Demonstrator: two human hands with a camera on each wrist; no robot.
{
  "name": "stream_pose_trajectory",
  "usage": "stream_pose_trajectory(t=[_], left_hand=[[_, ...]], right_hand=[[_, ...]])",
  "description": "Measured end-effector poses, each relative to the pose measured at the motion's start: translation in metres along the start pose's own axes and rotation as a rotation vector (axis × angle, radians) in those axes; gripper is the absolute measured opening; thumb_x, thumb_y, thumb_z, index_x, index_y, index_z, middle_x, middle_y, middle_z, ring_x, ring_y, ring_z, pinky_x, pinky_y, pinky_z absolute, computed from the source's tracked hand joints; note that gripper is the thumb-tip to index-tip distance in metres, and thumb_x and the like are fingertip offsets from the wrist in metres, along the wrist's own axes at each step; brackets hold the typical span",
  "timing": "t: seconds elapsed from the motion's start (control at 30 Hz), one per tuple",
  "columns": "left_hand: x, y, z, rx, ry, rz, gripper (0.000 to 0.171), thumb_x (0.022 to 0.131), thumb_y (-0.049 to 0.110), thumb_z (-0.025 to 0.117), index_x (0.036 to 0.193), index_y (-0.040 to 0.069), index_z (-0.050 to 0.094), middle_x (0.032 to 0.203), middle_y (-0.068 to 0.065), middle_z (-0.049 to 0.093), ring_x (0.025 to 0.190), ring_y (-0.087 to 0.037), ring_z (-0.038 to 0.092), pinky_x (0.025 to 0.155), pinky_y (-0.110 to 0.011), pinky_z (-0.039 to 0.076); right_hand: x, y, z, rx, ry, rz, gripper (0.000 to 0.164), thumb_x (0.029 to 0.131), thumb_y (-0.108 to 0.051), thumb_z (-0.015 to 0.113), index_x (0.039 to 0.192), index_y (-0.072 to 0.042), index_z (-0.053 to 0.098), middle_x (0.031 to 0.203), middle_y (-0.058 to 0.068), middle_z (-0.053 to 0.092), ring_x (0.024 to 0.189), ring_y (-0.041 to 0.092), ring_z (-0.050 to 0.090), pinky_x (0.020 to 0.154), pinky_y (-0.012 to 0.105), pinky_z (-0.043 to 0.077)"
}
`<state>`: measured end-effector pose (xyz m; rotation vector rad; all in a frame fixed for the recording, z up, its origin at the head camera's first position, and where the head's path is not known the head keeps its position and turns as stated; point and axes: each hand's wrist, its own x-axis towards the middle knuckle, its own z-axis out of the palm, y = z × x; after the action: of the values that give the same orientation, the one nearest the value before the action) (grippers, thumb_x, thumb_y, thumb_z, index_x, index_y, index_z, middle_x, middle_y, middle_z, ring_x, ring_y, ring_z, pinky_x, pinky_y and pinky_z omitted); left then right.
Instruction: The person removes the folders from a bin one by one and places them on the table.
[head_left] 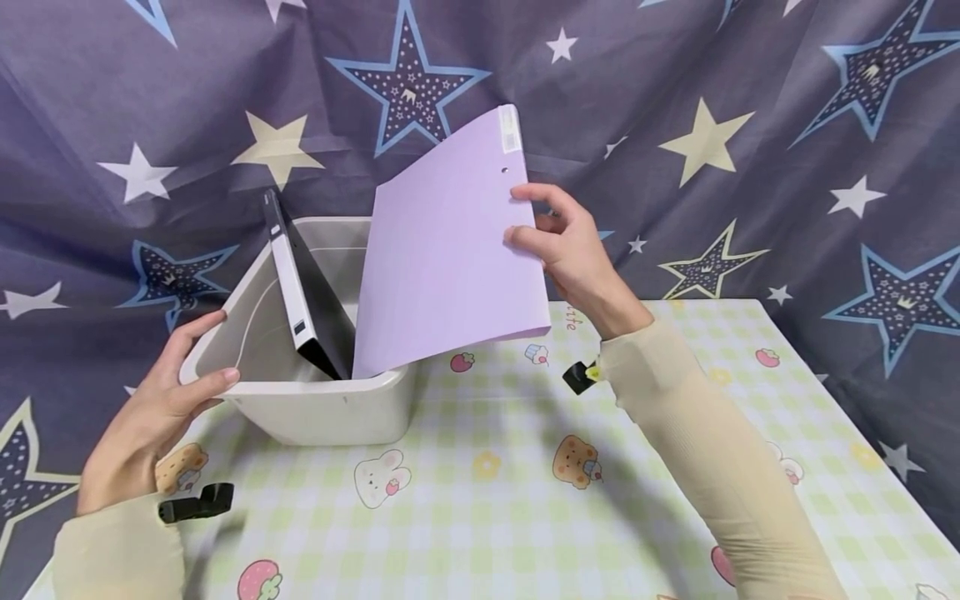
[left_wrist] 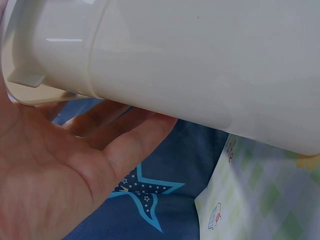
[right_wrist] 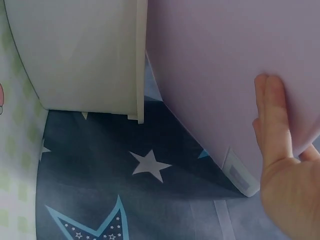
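So right hand (head_left: 570,246) is pinching the purple folder (head_left: 450,250), tilted halfway into the white bin (head_left: 315,408), while left hand (head_left: 150,417) grips the bin's rim beside a black binder (head_left: 300,292).

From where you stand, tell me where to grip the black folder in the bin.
Pinch the black folder at its top spine corner, coming from above. It stands tilted on edge in the white bin, with only that upper end clear above the rim; the purple folder crowds its right face, so approach from the left.

Checked tablecloth (head_left: 487,500) under white bin (head_left: 322,412)
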<state>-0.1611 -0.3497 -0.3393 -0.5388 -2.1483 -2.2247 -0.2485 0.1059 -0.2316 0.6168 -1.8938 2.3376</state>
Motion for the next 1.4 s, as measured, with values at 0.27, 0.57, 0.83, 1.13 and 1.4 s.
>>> stream_pose_trajectory(t=[0.27, 0.57, 0.83, 1.13, 1.4], left_hand=[[0.000, -0.001, 0.000, 0.005, 0.003, 0.003, 0.072, 0.090, -0.013, 0.048, 0.150, 0.018, 0.023, 0.130, -0.005, 0.034, 0.103, -0.010, 0.054, 0.076, -0.023, 0.051], [0.001, -0.002, -0.001, 0.009, 0.000, -0.001, 0.072, 0.090, -0.014, 0.048, 0.150, 0.019, 0.023, 0.130, -0.004, 0.034, 0.102, -0.010, 0.054, 0.076, -0.023, 0.051], [0.000, -0.003, -0.002, 0.029, 0.010, -0.021, 0.072, 0.090, -0.012, 0.049, 0.149, 0.021, 0.022, 0.131, -0.002, 0.033, 0.102, -0.009, 0.053, 0.076, -0.022, 0.051], [0.001, -0.003, -0.001, 0.025, -0.010, -0.003, 0.072, 0.091, -0.012, 0.047, 0.150, 0.019, 0.020, 0.131, -0.004, 0.031, 0.102, -0.010, 0.054, 0.076, -0.023, 0.051], [0.001, -0.005, -0.002, 0.018, -0.003, -0.007, 0.072, 0.091, -0.013, 0.047, 0.150, 0.020, 0.021, 0.130, -0.003, 0.034, 0.103, -0.009, 0.055, 0.076, -0.022, 0.051]], right_hand=[[-0.007, 0.005, -0.011, 0.020, 0.006, -0.032, 0.046, 0.081, 0.011, 0.062, 0.122, -0.007, 0.056, 0.087, 0.014, 0.065, 0.070, 0.024, 0.067, 0.056, 0.038, 0.056], [-0.016, 0.010, -0.020, 0.060, 0.044, -0.017, 0.045, 0.081, 0.010, 0.061, 0.122, -0.007, 0.055, 0.090, 0.016, 0.065, 0.073, 0.025, 0.067, 0.057, 0.038, 0.056], [-0.024, 0.015, -0.027, 0.057, 0.060, -0.034, 0.045, 0.083, 0.009, 0.061, 0.124, -0.008, 0.054, 0.090, 0.014, 0.066, 0.073, 0.024, 0.068, 0.057, 0.038, 0.056], [-0.032, 0.021, -0.037, 0.102, 0.068, -0.026, 0.045, 0.086, 0.008, 0.060, 0.127, -0.009, 0.052, 0.093, 0.013, 0.065, 0.074, 0.023, 0.068, 0.057, 0.036, 0.056], [-0.041, 0.026, -0.047, 0.117, 0.114, -0.007, 0.046, 0.086, 0.004, 0.061, 0.128, -0.012, 0.054, 0.082, 0.008, 0.063, 0.067, 0.020, 0.067, 0.053, 0.032, 0.055]])
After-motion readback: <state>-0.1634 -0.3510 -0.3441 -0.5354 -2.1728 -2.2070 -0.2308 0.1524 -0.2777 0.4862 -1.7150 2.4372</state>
